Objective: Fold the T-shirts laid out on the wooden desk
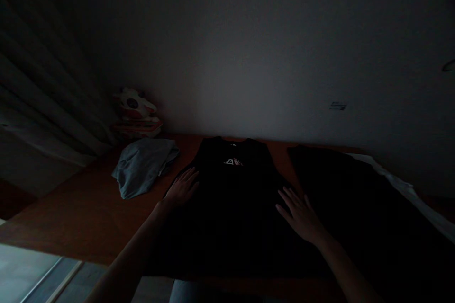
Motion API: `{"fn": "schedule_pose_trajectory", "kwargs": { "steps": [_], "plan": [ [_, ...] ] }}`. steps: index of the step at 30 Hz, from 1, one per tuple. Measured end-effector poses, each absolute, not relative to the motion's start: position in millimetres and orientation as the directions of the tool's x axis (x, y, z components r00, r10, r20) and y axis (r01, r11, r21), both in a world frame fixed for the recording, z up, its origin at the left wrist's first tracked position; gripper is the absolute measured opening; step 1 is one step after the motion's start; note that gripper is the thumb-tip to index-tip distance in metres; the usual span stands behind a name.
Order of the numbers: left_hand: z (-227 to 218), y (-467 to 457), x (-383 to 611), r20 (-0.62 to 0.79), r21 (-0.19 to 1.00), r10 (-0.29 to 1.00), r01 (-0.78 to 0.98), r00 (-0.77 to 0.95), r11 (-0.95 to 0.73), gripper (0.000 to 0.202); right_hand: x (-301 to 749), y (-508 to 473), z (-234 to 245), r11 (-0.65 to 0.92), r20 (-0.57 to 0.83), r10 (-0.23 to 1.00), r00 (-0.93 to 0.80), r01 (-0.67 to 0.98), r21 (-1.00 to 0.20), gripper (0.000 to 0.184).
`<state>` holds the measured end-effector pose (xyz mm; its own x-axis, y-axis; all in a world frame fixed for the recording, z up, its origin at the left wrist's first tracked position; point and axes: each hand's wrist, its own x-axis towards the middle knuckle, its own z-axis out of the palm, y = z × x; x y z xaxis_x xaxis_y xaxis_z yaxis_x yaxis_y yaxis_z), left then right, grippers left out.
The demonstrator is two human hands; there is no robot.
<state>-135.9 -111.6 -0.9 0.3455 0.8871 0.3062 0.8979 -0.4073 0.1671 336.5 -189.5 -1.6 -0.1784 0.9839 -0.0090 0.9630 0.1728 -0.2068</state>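
Note:
A black shirt [234, 213] lies spread flat on the brown wooden table [78, 218], its collar toward the wall and a small pale print on the chest. My left hand [182, 188] rests on the shirt's left side, palm down, with the fingers stretched out. On the right side of the same shirt my right hand [297, 213] lies flat, fingers spread. Neither hand grips anything. The dim light hides the folds and much of the outline of the dark cloth.
Left of the shirt sits a crumpled grey-blue garment [144, 165]. Behind it a cow-like plush toy [134, 103] sits on stacked books [138, 127]. More dark clothing [341, 189] covers the table's right part, with white cloth [394, 181] under it. A curtain [42, 90] hangs at left.

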Motion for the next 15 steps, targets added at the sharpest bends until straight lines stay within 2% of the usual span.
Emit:
{"fn": "schedule_pose_trajectory", "kwargs": {
  "steps": [3,5,8,11,13,15],
  "plan": [
    [7.1,-108.0,-132.4,0.368,0.147,0.851,0.881,0.374,-0.450,0.042,340.0,-179.4,2.1,0.194,-0.020,0.979,-0.201,0.964,-0.180,0.075],
    [7.1,-113.8,-137.0,0.330,0.129,0.835,0.855,0.441,-0.502,0.038,342.3,-180.4,2.5,0.204,-0.013,0.978,-0.209,0.964,-0.169,0.074],
    [1.3,-126.4,-153.9,0.254,0.113,0.841,0.849,0.478,-0.517,0.045,345.0,-186.5,-0.3,0.226,0.023,0.974,-0.226,0.961,-0.161,0.071],
    [2.2,-136.4,-169.7,0.256,0.082,0.862,0.878,0.438,-0.471,0.059,346.5,-190.6,-1.4,0.248,0.069,0.968,-0.239,0.955,-0.163,0.067],
    [12.6,-145.3,-175.2,0.283,0.074,0.861,0.885,0.423,-0.460,0.057,348.8,-193.9,1.9,0.273,0.112,0.960,-0.256,0.945,-0.179,0.062],
    [28.4,-161.4,-179.4,0.295,0.109,0.855,0.874,0.426,-0.473,0.048,354.1,-202.4,9.1,0.311,0.160,0.947,-0.280,0.923,-0.228,0.055]
  ]
}}
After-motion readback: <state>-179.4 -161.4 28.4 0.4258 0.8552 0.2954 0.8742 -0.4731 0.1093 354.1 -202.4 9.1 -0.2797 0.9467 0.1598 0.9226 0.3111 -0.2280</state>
